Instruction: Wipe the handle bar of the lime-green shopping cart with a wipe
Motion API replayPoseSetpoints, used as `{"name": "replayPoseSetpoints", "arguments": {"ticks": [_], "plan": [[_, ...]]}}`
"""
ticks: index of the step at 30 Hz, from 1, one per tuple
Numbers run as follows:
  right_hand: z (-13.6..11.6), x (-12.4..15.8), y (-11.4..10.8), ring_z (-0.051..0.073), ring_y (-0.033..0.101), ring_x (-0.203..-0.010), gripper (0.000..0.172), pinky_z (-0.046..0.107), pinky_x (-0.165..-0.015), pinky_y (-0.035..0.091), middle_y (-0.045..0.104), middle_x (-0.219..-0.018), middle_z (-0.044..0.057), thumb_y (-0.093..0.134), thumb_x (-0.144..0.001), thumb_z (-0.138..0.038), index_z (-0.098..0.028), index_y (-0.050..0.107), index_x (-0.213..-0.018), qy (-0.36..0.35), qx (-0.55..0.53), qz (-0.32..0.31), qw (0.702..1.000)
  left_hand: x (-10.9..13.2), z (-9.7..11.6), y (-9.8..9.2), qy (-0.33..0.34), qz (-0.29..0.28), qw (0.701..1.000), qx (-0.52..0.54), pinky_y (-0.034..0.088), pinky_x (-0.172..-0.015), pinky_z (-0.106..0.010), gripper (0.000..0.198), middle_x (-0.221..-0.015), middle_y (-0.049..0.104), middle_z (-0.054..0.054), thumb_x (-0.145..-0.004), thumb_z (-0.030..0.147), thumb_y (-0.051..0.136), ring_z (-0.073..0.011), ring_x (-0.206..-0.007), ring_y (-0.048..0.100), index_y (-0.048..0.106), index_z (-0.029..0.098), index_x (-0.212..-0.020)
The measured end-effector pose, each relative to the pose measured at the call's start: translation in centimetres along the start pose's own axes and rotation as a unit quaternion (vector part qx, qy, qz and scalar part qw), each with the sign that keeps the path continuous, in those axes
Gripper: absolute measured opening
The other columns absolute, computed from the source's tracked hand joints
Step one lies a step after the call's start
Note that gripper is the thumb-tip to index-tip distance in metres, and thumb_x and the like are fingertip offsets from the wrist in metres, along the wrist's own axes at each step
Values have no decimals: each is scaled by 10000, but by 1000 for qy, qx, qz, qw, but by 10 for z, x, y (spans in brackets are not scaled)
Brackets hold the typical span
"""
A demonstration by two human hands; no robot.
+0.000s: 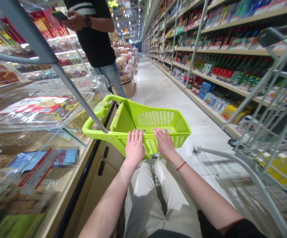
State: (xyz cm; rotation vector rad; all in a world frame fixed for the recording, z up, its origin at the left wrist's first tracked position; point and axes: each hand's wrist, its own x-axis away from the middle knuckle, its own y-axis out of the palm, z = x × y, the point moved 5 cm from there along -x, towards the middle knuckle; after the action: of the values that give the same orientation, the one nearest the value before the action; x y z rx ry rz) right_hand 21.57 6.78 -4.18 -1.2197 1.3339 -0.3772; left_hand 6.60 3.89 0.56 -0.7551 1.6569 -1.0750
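Note:
A lime-green plastic shopping basket (158, 119) stands in front of me in a supermarket aisle, its handle (96, 114) swung to the left. My left hand (134, 147) lies on the basket's near rim with fingers stretched flat. My right hand (163, 141) rests beside it on the same rim, fingers also extended; a red string circles that wrist. Neither hand holds anything. The basket looks empty inside. My legs in pale trousers show below.
A glass food display counter (34, 132) runs along the left. Another person (96, 36) in a dark shirt stands ahead left, holding a phone. Stocked shelves (220, 66) line the right, and a grey metal trolley frame (265, 132) is at my right. The tiled aisle (155, 82) stretches ahead.

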Motion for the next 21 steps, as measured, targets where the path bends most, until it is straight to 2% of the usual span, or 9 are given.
{"name": "replayPoseSetpoints", "arguments": {"ticks": [5,7,9,11,14,18,21], "plan": [[66,25,-15,246,471,-1382,692,523,-1218,228,564,-1433,155,434,-705,37,-81,524,-1382,77,45,17,996,0,1,-2,-1,-3,1000,0,169,-1247,-489,727,-1537,418,-182,-759,180,536,-307,-1458,332,404,54,-1463],[80,29,-17,248,487,-1369,672,520,-1216,235,583,-1412,161,437,-708,30,-73,536,-1365,100,54,25,993,0,1,-2,-2,-3,1000,2,162,-1250,-486,723,-1540,417,-178,-765,184,533,-304,-1462,328,404,55,-1464],[83,29,-17,258,485,-1370,665,514,-1212,249,583,-1407,174,447,-704,22,-55,535,-1358,120,61,30,990,-1,2,-3,-5,-9,1000,3,158,-1252,-486,732,-1544,413,-175,-760,186,534,-309,-1463,326,401,53,-1467],[75,25,-13,276,469,-1381,666,513,-1207,259,563,-1422,196,461,-697,12,-27,526,-1359,140,65,31,988,-1,2,-3,-12,-19,1000,3,154,-1253,-494,742,-1547,409,-175,-756,185,533,-320,-1467,320,396,44,-1471],[48,15,-5,282,446,-1397,660,499,-1210,254,539,-1440,215,460,-705,12,0,516,-1362,147,55,20,987,-3,4,-4,-20,-29,999,1,147,-1255,-498,749,-1553,397,-184,-757,189,528,-322,-1482,290,384,22,-1474],[3,-1,3,258,398,-1430,669,463,-1231,222,505,-1474,204,458,-729,5,0,484,-1398,95,4,-8,995,-7,7,-3,-17,-30,999,-1,136,-1257,-490,754,-1563,366,-212,-766,211,523,-315,-1498,255,368,-14,-1469],[-17,-8,4,270,376,-1442,681,461,-1239,215,471,-1499,215,478,-737,-21,24,459,-1416,64,-35,-31,997,-13,15,1,7,-25,1000,15,143,-1255,-473,781,-1580,331,-216,-765,203,509,-308,-1508,226,319,-24,-1487]]}}
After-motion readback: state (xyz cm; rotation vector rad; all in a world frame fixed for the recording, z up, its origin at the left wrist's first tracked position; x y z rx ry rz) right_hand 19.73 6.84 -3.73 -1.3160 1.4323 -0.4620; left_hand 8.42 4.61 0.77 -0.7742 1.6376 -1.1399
